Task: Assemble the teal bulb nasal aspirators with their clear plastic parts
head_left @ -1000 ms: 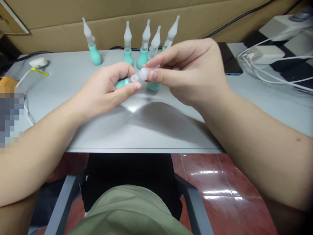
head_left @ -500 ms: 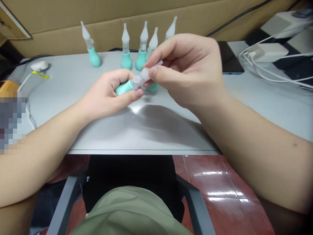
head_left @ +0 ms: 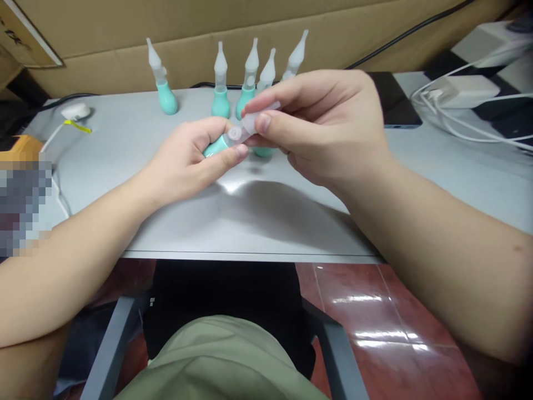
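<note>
My left hand (head_left: 185, 164) is wrapped around the teal bulb of a nasal aspirator (head_left: 216, 145), held tilted above the table with its clear section pointing up to the right. At the other end, my right hand (head_left: 328, 125) pinches the aspirator's white soft tip (head_left: 250, 121) between thumb and forefinger. The tip meets the clear section; how far it is seated cannot be made out. Behind my hands stand several more nasal aspirators, among them one at the left (head_left: 166, 97) and one near the middle (head_left: 220, 103). My right hand partly covers those on the right.
A grey table (head_left: 187, 228) spans the view, with a cardboard wall (head_left: 183, 28) behind it. White adapters (head_left: 470, 91) and cables lie at the right beside a dark phone-like slab (head_left: 400, 100). A small white device (head_left: 75, 111) sits at the left, near a yellow-orange object (head_left: 25, 150).
The view has shifted slightly, so the standing aspirators appear a little further right. Both hands keep their hold on the aspirator, and the right hand has turned slightly around the tip.
</note>
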Available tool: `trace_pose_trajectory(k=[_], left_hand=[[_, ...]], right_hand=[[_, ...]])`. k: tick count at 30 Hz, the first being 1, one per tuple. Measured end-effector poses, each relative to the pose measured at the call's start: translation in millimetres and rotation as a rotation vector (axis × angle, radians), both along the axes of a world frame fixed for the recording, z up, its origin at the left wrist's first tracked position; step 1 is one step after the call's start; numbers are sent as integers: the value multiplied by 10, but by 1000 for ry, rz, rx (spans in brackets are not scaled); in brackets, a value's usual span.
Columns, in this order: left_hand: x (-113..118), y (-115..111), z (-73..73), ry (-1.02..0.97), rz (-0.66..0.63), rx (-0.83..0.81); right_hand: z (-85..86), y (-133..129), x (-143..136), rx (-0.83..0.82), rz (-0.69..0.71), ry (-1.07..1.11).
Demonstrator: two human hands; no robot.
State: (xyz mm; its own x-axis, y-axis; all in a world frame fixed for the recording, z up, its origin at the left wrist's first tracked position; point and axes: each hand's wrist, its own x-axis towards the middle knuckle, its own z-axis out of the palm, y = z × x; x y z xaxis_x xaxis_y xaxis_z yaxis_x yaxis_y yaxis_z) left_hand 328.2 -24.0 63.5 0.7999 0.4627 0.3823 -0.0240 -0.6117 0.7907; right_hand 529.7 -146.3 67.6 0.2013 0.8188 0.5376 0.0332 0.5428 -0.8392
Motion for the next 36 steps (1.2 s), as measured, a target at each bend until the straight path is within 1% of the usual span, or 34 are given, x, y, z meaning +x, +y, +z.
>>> trace_pose_trajectory(k=[2,3,5,7,9,11,12,15,17,19,21,22,23,25,27,30,33,36], left_hand=[[22,-37,31,-6,52,-22],[34,-48,44,-16,57,-11],[44,-41,63,-12,28,51],[14,8,78,45,5,138],[-76,63,114,139,51,196],[-225,64,195,159,139,198],[-319,32,252,119,173,183],[-658,-172,428,-98,239,140],[-930,-309,482,-215,319,182],[-1243,-363,457,-310,493,231],[-1596,-317,381,-419,677,266],[-1783,-268,339,-448,798,276],[-1972,-210,302,-438,934,274],[-2337,-94,248,-317,1162,163],[-2653,1,211,-181,1237,48],[-2995,108,145,-12,1280,-86],[-3184,211,46,98,1296,-175],[-3270,322,-36,176,1274,-236]], right_hand=[[-5,3,-1,18,-16,-22],[-3,1,2,29,-41,-54],[12,-8,5,51,-89,-159],[31,-19,3,41,-123,-260],[35,-21,-3,-1,-164,-303],[15,-5,-6,-22,-207,-309],[-3,11,-4,-27,-219,-317],[-56,75,2,-35,-242,-431],[-57,119,-6,-57,-296,-571],[-19,155,-26,-77,-353,-668],[41,191,-51,-83,-374,-702],[72,212,-62,-92,-378,-721],[100,235,-72,-117,-389,-757],[140,284,-88,-211,-434,-871],[154,323,-97,-301,-486,-973],[141,329,-102,-314,-523,-1000],[97,286,-92,-333,-537,-949],[-6,264,-40,-341,-562,-924]])
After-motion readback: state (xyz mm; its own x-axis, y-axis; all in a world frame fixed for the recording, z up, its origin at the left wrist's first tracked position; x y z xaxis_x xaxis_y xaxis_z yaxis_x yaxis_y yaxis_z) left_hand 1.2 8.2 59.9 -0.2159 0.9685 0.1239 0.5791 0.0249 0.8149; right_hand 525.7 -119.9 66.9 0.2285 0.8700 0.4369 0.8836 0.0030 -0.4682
